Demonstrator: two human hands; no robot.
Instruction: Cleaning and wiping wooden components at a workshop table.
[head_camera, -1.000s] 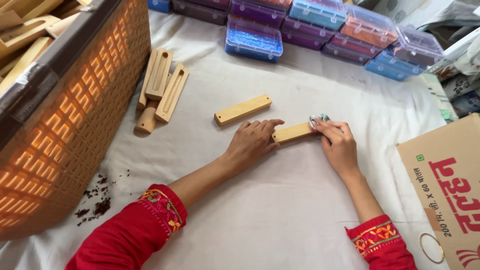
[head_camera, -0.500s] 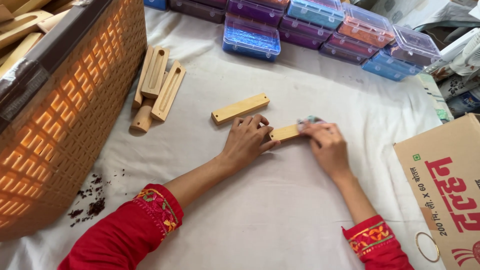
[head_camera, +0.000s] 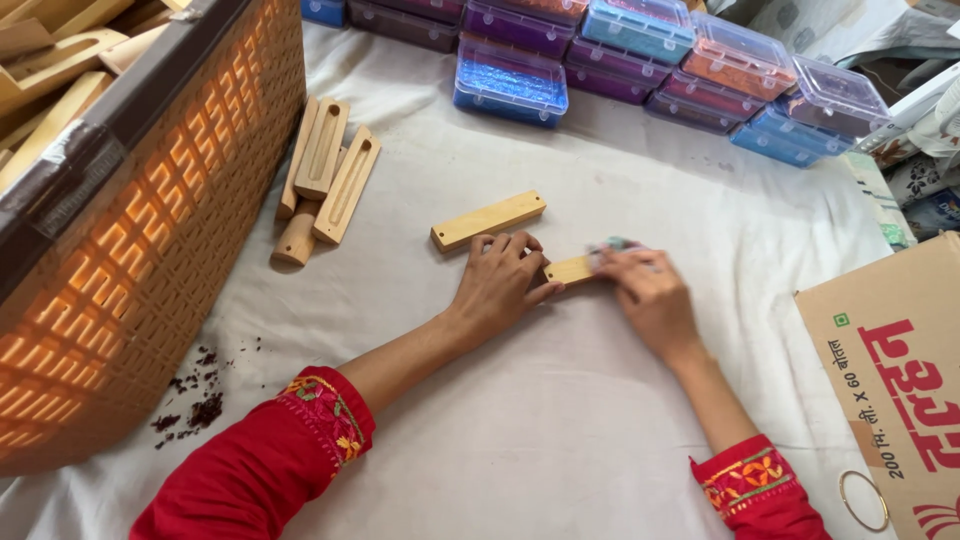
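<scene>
Smooth wooden block (head_camera: 568, 269) under left hand (head_camera: 497, 285) fingers, crumpled pad (head_camera: 612, 246) clenched in right hand (head_camera: 650, 300)

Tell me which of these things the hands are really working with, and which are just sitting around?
In use:
left hand pressing down the wooden block
right hand with a small crumpled piece at the block's end

Lying about:
second wooden block
grooved wooden pieces
orange basket
coloured plastic boxes
cardboard box

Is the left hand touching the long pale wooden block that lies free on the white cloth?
Apart. In the head view the left hand sits below the long pale wooden block, with white cloth between them.
</scene>
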